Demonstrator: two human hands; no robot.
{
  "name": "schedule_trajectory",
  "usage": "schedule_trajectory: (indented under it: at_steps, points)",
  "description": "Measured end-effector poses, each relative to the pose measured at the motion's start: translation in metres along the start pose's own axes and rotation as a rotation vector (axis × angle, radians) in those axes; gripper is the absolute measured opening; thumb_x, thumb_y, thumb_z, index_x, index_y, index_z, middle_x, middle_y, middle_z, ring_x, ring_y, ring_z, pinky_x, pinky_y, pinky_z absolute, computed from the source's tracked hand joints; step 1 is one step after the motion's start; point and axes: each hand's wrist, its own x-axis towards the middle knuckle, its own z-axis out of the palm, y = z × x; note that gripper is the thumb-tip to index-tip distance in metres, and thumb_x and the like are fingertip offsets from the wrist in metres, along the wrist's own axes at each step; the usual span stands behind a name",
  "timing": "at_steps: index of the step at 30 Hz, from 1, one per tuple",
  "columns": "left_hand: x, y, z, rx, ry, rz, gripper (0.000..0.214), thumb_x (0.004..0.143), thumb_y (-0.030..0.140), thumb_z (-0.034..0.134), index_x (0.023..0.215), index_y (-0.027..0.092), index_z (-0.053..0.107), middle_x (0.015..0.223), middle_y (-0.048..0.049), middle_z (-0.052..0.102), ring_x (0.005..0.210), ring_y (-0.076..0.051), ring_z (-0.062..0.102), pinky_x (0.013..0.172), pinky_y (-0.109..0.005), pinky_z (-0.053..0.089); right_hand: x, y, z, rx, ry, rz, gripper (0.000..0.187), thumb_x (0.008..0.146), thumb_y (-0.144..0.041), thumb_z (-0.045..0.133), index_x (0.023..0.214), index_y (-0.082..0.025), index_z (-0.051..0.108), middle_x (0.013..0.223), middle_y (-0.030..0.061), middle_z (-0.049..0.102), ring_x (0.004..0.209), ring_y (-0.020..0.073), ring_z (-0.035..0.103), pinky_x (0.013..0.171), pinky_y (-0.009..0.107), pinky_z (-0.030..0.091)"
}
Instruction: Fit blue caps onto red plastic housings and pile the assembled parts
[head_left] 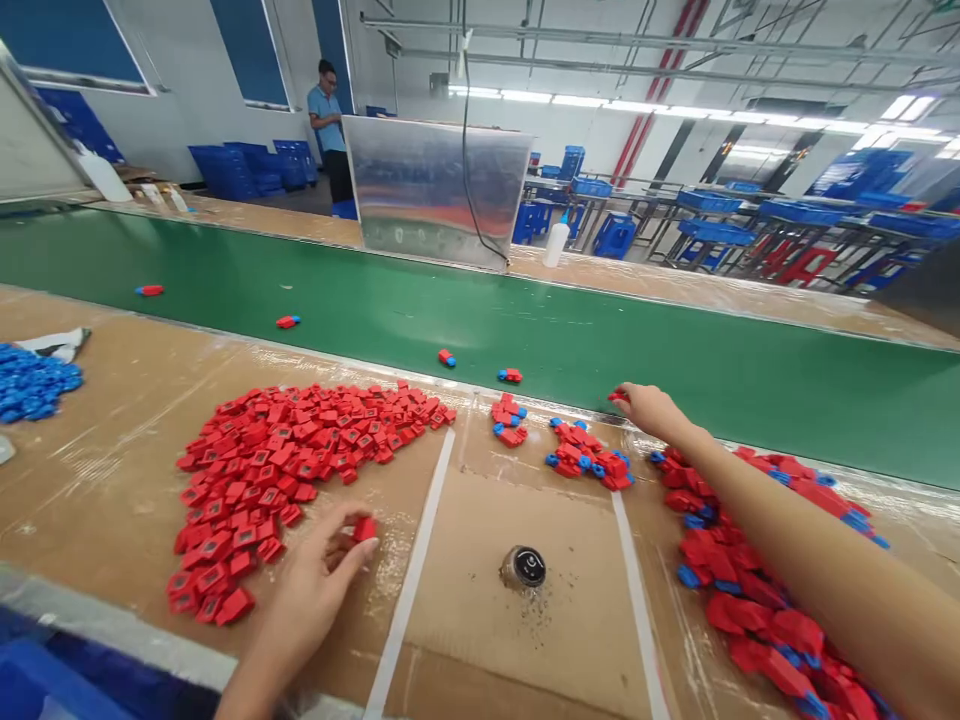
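My left hand [319, 570] pinches a small red plastic block [365, 528] just above the table, beside a large heap of loose red blocks [277, 450]. At the near edge of the green conveyor belt, my right hand [651, 410] is closed on a small red piece [619, 396]; most of it is hidden by the fingers. Under my right forearm lies a pile of larger red pieces with blue ends [750, 590]. Between the hands sits a cluster of red-and-blue pieces [581, 450]. A round black-topped fixture [530, 566] stands on the cardboard, ringed by dark crumbs.
The green belt [360, 300] crosses the view, carrying several red-and-blue pieces [287, 322]. Blue parts [37, 380] are heaped at far left. Beyond the belt stand a metal panel [439, 190] and a white bottle [556, 243]. A person [328, 120] stands behind.
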Motion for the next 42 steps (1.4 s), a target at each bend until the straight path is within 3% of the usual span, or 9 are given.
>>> schedule_trajectory:
  at_steps: [3,8,11,14,16,19,26,33,42]
  points:
    - [-0.014,0.01,0.023,-0.317,-0.057,-0.057,0.031,0.081,0.035,0.068,0.108,0.023,0.063,0.106,-0.0049,0.07,0.084,-0.018,0.065,0.073,-0.026,0.053,-0.041,-0.005,-0.008,0.071,0.039,-0.064,0.028,0.091,-0.016,0.051,0.117,-0.011,0.062,0.109,0.0178,0.069,0.099,0.027,0.066,0.086,0.04,0.05]
    - [-0.026,0.013,0.049,-0.615,-0.063,-0.125,0.022,0.073,0.03,0.078,0.089,0.02,0.067,0.113,-0.0045,0.07,0.103,-0.017,0.064,0.09,-0.023,0.049,-0.143,-0.041,-0.018,0.325,0.034,-0.317,0.031,0.09,-0.022,0.051,0.12,-0.02,0.06,0.108,0.0077,0.071,0.091,0.0195,0.068,0.081,0.031,0.054]
    - [-0.031,0.013,0.059,-0.702,-0.05,-0.092,0.019,0.074,0.032,0.078,0.083,0.019,0.067,0.102,-0.0027,0.072,0.092,-0.016,0.068,0.089,-0.024,0.05,-0.199,-0.073,-0.019,0.483,0.069,-0.517,0.029,0.093,-0.025,0.05,0.119,-0.021,0.061,0.107,0.0091,0.069,0.092,0.0206,0.068,0.08,0.034,0.054]
    - [-0.037,0.013,0.071,-0.755,-0.118,-0.095,0.023,0.074,0.033,0.078,0.091,0.021,0.067,0.1,-0.0025,0.073,0.078,-0.015,0.069,0.075,-0.025,0.054,-0.231,-0.099,-0.015,0.473,0.118,-0.561,0.028,0.093,-0.025,0.052,0.12,-0.021,0.059,0.105,0.0095,0.07,0.092,0.0215,0.067,0.079,0.036,0.054]
    - [-0.042,0.012,0.079,-0.749,-0.174,-0.113,0.033,0.073,0.031,0.08,0.102,0.022,0.068,0.099,-0.0045,0.074,0.081,-0.015,0.068,0.07,-0.022,0.053,-0.238,-0.11,-0.011,0.452,0.129,-0.563,0.024,0.093,-0.023,0.054,0.116,-0.02,0.059,0.103,0.0089,0.07,0.089,0.0216,0.067,0.076,0.035,0.054]
    - [-0.049,0.008,0.092,-0.746,-0.224,-0.13,0.038,0.071,0.028,0.082,0.106,0.019,0.07,0.098,-0.0069,0.075,0.094,-0.016,0.066,0.08,-0.02,0.05,-0.239,-0.118,-0.006,0.403,0.122,-0.602,0.019,0.093,-0.02,0.054,0.111,-0.019,0.061,0.099,0.0084,0.069,0.086,0.0211,0.066,0.074,0.034,0.053]
    - [-0.06,0.008,0.112,-0.776,-0.284,-0.137,0.03,0.071,0.026,0.082,0.098,0.019,0.07,0.092,-0.0037,0.074,0.086,-0.014,0.065,0.08,-0.021,0.049,-0.237,-0.124,-0.003,0.295,0.105,-0.652,0.02,0.094,-0.018,0.052,0.11,-0.018,0.065,0.092,0.0073,0.064,0.081,0.0204,0.063,0.07,0.032,0.051]
    - [-0.06,0.01,0.122,-0.726,-0.366,-0.106,0.033,0.076,0.028,0.077,0.106,0.018,0.069,0.094,-0.0056,0.072,0.087,-0.016,0.064,0.081,-0.024,0.046,-0.234,-0.127,-0.007,0.215,0.065,-0.671,0.022,0.097,-0.019,0.048,0.108,-0.019,0.066,0.09,0.0074,0.063,0.078,0.0202,0.062,0.067,0.03,0.049]
    - [-0.059,0.015,0.124,-0.752,-0.403,-0.11,0.025,0.076,0.029,0.076,0.097,0.018,0.068,0.09,-0.0062,0.074,0.087,-0.02,0.067,0.082,-0.028,0.049,-0.267,-0.137,-0.021,0.562,0.053,-0.602,0.025,0.096,-0.025,0.051,0.119,-0.021,0.062,0.096,0.0066,0.066,0.083,0.0178,0.063,0.074,0.028,0.05]
